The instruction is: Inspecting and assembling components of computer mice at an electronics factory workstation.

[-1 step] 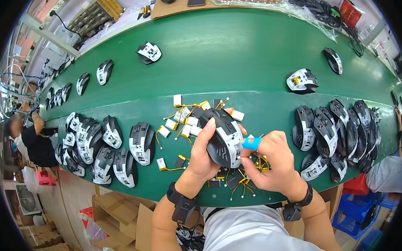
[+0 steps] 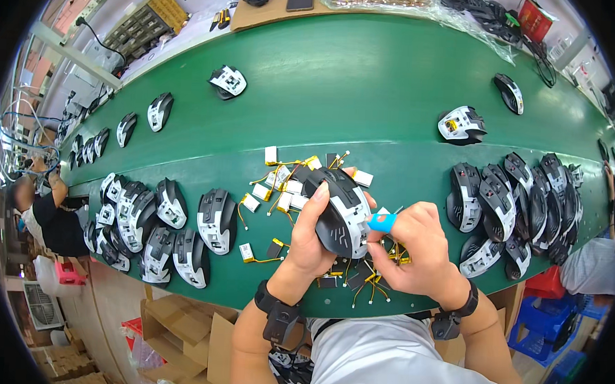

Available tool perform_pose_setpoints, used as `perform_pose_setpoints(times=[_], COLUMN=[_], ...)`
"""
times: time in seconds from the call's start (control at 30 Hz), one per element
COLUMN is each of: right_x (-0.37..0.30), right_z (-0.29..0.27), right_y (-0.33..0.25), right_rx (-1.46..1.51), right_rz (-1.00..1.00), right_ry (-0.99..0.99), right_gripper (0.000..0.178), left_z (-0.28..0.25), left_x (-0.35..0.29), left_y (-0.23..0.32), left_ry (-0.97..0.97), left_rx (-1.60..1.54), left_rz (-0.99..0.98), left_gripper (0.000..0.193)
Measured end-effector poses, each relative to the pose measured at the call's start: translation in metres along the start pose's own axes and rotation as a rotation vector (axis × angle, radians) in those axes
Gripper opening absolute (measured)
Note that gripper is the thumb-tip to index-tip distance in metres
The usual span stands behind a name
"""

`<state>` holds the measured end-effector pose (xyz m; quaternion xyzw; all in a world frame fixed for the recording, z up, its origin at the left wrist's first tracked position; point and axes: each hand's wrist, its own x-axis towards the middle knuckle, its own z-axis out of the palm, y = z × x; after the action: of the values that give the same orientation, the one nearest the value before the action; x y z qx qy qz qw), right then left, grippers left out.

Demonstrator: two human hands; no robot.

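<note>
My left hand is wrapped around a black and white computer mouse, with its thumb along the left side and fingertips showing past the far right edge. The mouse is tilted, and white inner parts show on its top. My right hand, a blue wrap on its index finger, pinches close against the mouse's near right edge. Whatever lies between these fingertips is too small to make out. Under and around the mouse lie several small flat battery packs with thin coloured wires and white plugs.
Partly open mice are grouped on the green bench at left, and a denser cluster stands at right. More mice sit farther back. Cardboard boxes and blue crates are below the bench. A person is at far left.
</note>
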<state>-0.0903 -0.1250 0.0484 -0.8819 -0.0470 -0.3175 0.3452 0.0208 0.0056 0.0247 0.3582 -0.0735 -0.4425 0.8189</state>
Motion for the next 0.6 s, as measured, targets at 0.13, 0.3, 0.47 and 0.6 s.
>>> perform_pose_setpoints(times=[0.13, 0.3, 0.47, 0.6], right_x=[-0.0023, -0.0020, -0.0051, -0.0042], right_z=[-0.0005, 0.0029, 0.0020, 0.0050], right_y=[0.0013, 0.0017, 0.0072, 0.0072], right_rx=[-0.116, -0.155, -0.188, -0.174], right_rz=[-0.045, -0.089, -0.103, -0.139], right_ry=[-0.035, -0.053, -0.075, -0.046], right_gripper=[0.035, 0.040, 0.038, 0.036], left_z=[0.0001, 0.0002, 0.0006, 0.0006], left_x=[-0.0001, -0.0037, 0.0010, 0.0005], left_y=[-0.0035, -0.0019, -0.0068, -0.0062], left_ry=[0.029, 0.045, 0.081, 0.114], left_rx=[0.027, 0.070, 0.104, 0.064], left_rz=[-0.020, -0.027, -0.064, -0.113], left_gripper=[0.058, 0.057, 0.057, 0.058])
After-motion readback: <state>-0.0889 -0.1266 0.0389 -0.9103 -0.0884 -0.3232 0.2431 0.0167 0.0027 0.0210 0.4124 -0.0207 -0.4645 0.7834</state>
